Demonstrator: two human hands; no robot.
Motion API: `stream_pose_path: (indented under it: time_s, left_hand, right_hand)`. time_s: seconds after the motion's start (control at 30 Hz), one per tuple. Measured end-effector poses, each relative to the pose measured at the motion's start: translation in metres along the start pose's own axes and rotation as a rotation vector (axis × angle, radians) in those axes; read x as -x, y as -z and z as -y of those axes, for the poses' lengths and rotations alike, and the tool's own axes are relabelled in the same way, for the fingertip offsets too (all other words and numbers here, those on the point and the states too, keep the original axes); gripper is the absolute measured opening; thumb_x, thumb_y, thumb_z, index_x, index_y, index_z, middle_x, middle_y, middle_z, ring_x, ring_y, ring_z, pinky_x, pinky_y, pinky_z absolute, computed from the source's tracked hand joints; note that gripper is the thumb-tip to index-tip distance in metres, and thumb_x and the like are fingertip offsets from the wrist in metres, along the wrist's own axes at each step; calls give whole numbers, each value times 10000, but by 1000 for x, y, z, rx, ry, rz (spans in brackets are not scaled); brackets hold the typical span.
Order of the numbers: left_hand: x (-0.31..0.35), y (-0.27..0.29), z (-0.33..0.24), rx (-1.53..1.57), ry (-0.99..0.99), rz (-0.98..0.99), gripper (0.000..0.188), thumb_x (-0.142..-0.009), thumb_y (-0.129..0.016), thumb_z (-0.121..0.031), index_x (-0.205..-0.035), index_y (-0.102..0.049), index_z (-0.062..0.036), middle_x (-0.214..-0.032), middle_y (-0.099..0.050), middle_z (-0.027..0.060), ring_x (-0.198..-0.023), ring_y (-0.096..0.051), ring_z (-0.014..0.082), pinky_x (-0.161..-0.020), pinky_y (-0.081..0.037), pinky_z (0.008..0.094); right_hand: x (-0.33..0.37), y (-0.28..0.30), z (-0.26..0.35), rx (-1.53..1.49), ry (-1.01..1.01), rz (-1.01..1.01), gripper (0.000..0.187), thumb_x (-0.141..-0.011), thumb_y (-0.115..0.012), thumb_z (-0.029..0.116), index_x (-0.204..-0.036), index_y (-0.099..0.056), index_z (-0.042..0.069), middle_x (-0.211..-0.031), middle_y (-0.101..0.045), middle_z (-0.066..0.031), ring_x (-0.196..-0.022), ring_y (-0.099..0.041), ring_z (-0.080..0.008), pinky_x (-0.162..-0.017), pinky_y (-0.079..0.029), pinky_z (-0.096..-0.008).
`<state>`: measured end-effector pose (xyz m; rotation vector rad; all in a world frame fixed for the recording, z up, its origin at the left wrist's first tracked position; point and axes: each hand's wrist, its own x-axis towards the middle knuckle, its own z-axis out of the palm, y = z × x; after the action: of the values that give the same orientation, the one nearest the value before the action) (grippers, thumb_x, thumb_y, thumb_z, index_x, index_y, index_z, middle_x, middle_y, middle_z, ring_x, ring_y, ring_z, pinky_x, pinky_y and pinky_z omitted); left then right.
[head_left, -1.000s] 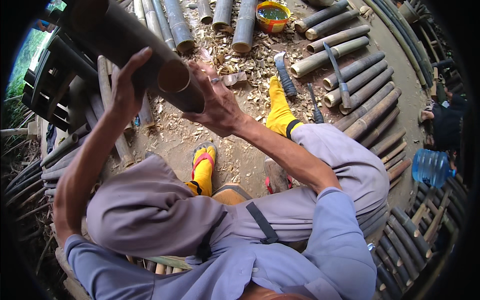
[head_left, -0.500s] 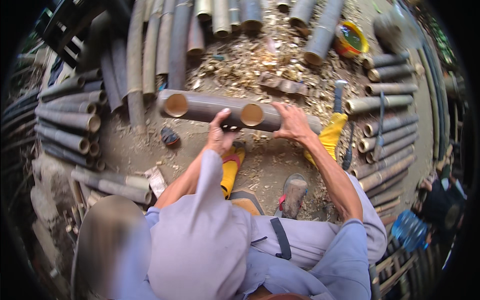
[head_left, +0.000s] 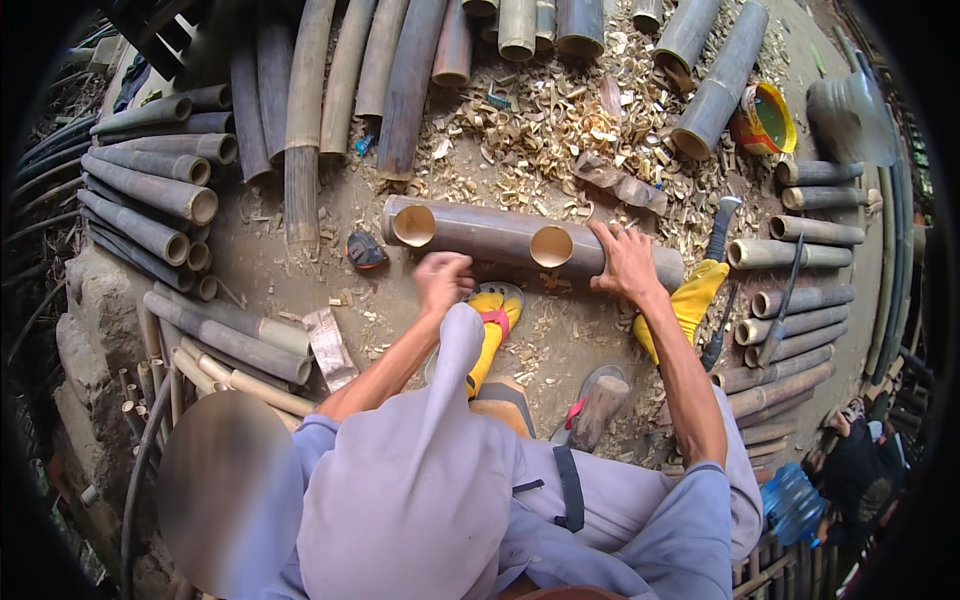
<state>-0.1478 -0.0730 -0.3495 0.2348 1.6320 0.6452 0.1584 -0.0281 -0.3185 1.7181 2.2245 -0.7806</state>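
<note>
A bamboo tube (head_left: 490,238) with two round holes cut in its upper side lies crosswise in front of me. My right hand (head_left: 627,262) grips it near its right end, fingers over the top and thumb on the near side. Apart from the tube, just below its left part, is my left hand (head_left: 443,284); its fingers look curled but are smeared by motion. Beneath the tube's right end is my foot in a yellow sock (head_left: 692,305). My other yellow-socked foot (head_left: 488,335) wears a sandal. A dark tape measure (head_left: 366,250) lies left of the tube.
Wood shavings (head_left: 540,130) cover the ground beyond. Bamboo lengths (head_left: 150,185) are stacked at left, with more (head_left: 800,230) at right. A yellow bucket (head_left: 765,120) stands far right, near a dark-handled tool (head_left: 720,230). A blue plastic bottle (head_left: 793,503) and another person (head_left: 865,470) are lower right.
My left hand has come off the bamboo tube and moved down toward me. The tube sits lower and further right in view, my right hand still on it. The whole view has shifted.
</note>
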Motion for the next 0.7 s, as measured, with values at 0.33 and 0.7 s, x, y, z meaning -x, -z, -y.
stream_pose_path:
  time_s: [0.33,0.7]
  left_hand:
    - [-90,54,-149,285,-134,-237,397,-748,-674,-64,-1088,-526,77,-1020,-542,175,-842,-560,228,-674,-507,321]
    - [-94,-3,-213,765,-393,58,237,-765,-589,53,-989,-511,61,-897,-500,140,-856,-560,270,-815,-552,343]
  right_hand:
    - [3,-6,7,18,5,-116,865,-519,-816,276,-1294,-438,203,-1193,-565,-180,-1100,-522,-343,-975,-344,-461]
    - [4,-4,12,-10,-14,-92,884,-510,-822,257,-1305,-438,205,-1205,-556,-183,-1144,-485,-348,-989,-327,-473]
